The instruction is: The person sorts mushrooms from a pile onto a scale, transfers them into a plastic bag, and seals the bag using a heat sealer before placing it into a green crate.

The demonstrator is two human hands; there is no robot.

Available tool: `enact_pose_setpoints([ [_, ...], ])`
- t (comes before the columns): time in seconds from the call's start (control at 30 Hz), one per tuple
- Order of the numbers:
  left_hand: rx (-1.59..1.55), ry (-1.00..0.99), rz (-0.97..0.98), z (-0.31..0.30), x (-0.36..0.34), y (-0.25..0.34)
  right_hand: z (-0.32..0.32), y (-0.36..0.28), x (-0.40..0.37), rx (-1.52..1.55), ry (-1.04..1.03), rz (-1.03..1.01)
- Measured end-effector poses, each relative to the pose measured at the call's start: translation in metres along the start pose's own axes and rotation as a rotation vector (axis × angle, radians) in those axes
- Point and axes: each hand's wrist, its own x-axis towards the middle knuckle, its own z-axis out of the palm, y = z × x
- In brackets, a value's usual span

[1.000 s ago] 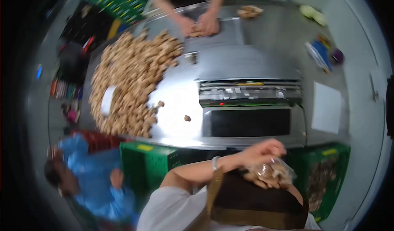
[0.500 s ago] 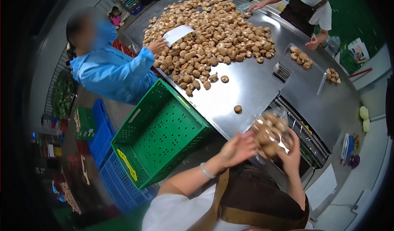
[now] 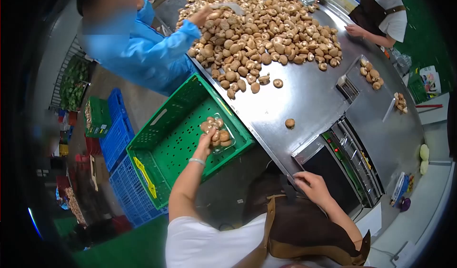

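My left hand (image 3: 205, 143) reaches into the green crate (image 3: 183, 192) and grips a clear-wrapped tray pack of brown mushrooms (image 3: 222, 136). The pack sits tilted over the crate's perforated bottom, near its right side. My right hand (image 3: 313, 188) is empty, fingers loosely bent, with its fingertips beside the front edge of the tray-wrapping machine (image 3: 328, 173). On the metal table (image 3: 266, 108), a single mushroom (image 3: 290, 123) lies above that machine. A large heap of mushrooms (image 3: 266, 30) covers the far part of the table.
A person in a blue jacket (image 3: 138, 44) leans over the heap at left. Across the table stands a person in a brown apron (image 3: 376, 11). An open tray of mushrooms (image 3: 371, 74) and some loose mushrooms (image 3: 401, 103) lie at right. Blue crates (image 3: 135, 192) stand left of the green crate.
The mushroom pack has moved from between both hands above the machine, left and into the green crate, in my left hand. My right hand has let go and lowered to the machine's edge.
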Motion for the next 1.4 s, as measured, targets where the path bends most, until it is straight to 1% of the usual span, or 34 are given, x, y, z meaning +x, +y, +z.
enact_pose_setpoints([
  [0.03, 0.010, 0.023, -0.021, 0.014, 0.008, -0.009, 0.002, 0.006, -0.006, -0.010, -0.018, 0.026],
  [0.1, 0.052, 0.013, -0.102, 0.041, 0.021, -0.024, 0.003, 0.019, -0.010, -0.094, -0.069, -0.061],
  [0.17, 0.063, -0.119, -0.143, 0.038, 0.044, -0.056, 0.003, 0.020, -0.010, -0.147, -0.099, -0.113],
  [0.2, -0.003, -0.447, -0.188, 0.002, 0.077, -0.078, -0.002, 0.014, -0.010, -0.089, -0.123, -0.049],
  [0.27, 0.294, -0.290, -0.057, -0.003, 0.078, -0.080, -0.012, 0.024, -0.014, -0.181, -0.112, -0.062],
  [0.3, 0.793, -0.344, 0.135, -0.030, 0.088, -0.073, -0.015, 0.032, -0.017, -0.219, -0.098, -0.059],
  [0.33, 0.901, -0.239, 0.133, -0.037, 0.084, -0.056, -0.022, 0.041, -0.022, -0.275, -0.078, -0.108],
  [0.37, 1.184, 0.335, 0.031, -0.016, 0.079, -0.029, -0.033, 0.050, -0.031, -0.294, -0.056, -0.094],
  [0.4, 1.017, 0.468, 0.300, 0.021, 0.045, 0.013, -0.046, 0.058, -0.037, -0.317, -0.038, -0.092],
  [0.43, 0.806, 0.535, 0.477, 0.015, 0.059, 0.047, -0.058, 0.065, -0.042, -0.335, -0.019, -0.092],
  [0.47, 0.573, 0.630, 0.809, 0.058, 0.028, 0.083, -0.075, 0.068, -0.046, -0.286, 0.059, -0.059],
  [0.5, 0.426, 0.680, 1.045, 0.103, 0.000, 0.113, -0.096, 0.069, -0.052, -0.236, 0.125, -0.030],
  [0.53, 0.401, 0.681, 1.186, 0.162, -0.038, 0.134, -0.117, 0.071, -0.058, -0.138, 0.230, 0.058],
  [0.57, 0.255, 0.490, 1.214, 0.206, -0.042, 0.142, -0.141, 0.071, -0.061, -0.035, 0.353, 0.109],
  [0.6, 0.420, 0.391, 1.173, 0.255, -0.049, 0.147, -0.160, 0.087, -0.063, 0.214, 0.491, 0.177],
  [0.63, 0.343, 0.143, 0.963, 0.319, -0.060, 0.144, -0.178, 0.106, -0.062, 0.468, 0.624, 0.239],
  [0.67, 0.404, -0.077, 0.943, 0.349, -0.014, 0.128, -0.200, 0.116, -0.058, 0.513, 0.751, 0.216],
  [0.73, 0.513, -0.423, 0.640, 0.457, 0.015, 0.096, -0.252, 0.139, -0.043, 0.579, 0.962, 0.166],
  [0.77, 0.676, -0.672, 0.694, 0.518, -0.001, 0.088, -0.278, 0.152, -0.033, 0.602, 1.042, 0.141],
  [0.8, 0.665, -0.787, 0.669, 0.566, 0.016, 0.070, -0.301, 0.161, -0.021, 0.655, 1.065, 0.139],
  [0.83, 0.693, -0.821, 0.569, 0.612, 0.037, 0.055, -0.324, 0.169, -0.007, 0.706, 1.087, 0.136],
  [0.87, 0.781, -0.822, 0.598, 0.657, 0.049, 0.044, -0.348, 0.177, 0.009, 0.754, 1.108, 0.129],
  [0.9, 0.854, -0.841, 0.615, 0.695, 0.067, 0.034, -0.368, 0.190, 0.027, 0.718, 1.090, 0.154],
  [0.93, 0.952, -0.811, 0.711, 0.727, 0.094, 0.021, -0.382, 0.205, 0.046, 0.688, 1.069, 0.185],
  [0.97, 0.997, -0.809, 0.683, 0.756, 0.106, 0.016, -0.395, 0.219, 0.065, 0.661, 1.047, 0.217],
  [1.03, 1.110, -0.702, 0.691, 0.795, 0.117, 0.007, -0.421, 0.237, 0.106, 0.681, 0.976, 0.314],
  [1.07, 1.208, -0.668, 0.763, 0.809, 0.118, 0.004, -0.432, 0.251, 0.129, 0.639, 1.004, 0.345],
  [1.1, 1.304, -0.628, 0.836, 0.820, 0.117, 0.002, -0.441, 0.266, 0.152, 0.596, 1.027, 0.375],
  [1.13, 1.402, -0.580, 0.906, 0.826, 0.118, -0.002, -0.448, 0.277, 0.170, 0.481, 1.058, 0.357],
  [1.17, 1.365, -0.572, 0.944, 0.828, 0.122, -0.013, -0.453, 0.285, 0.187, 0.366, 1.080, 0.338],
  [1.2, 1.353, -0.605, 0.906, 0.832, 0.126, -0.021, -0.453, 0.291, 0.201, 0.249, 1.098, 0.318],
  [1.23, 1.336, -0.640, 0.866, 0.833, 0.130, -0.029, -0.451, 0.293, 0.207, 0.211, 1.099, 0.322],
  [1.33, 1.130, -0.623, 0.938, 0.819, 0.094, -0.034, -0.447, 0.282, 0.199, 0.128, 1.100, 0.310],
  [1.4, 1.019, -0.701, 0.875, 0.805, 0.045, -0.024, -0.442, 0.247, 0.160, 0.136, 1.097, 0.278],
])
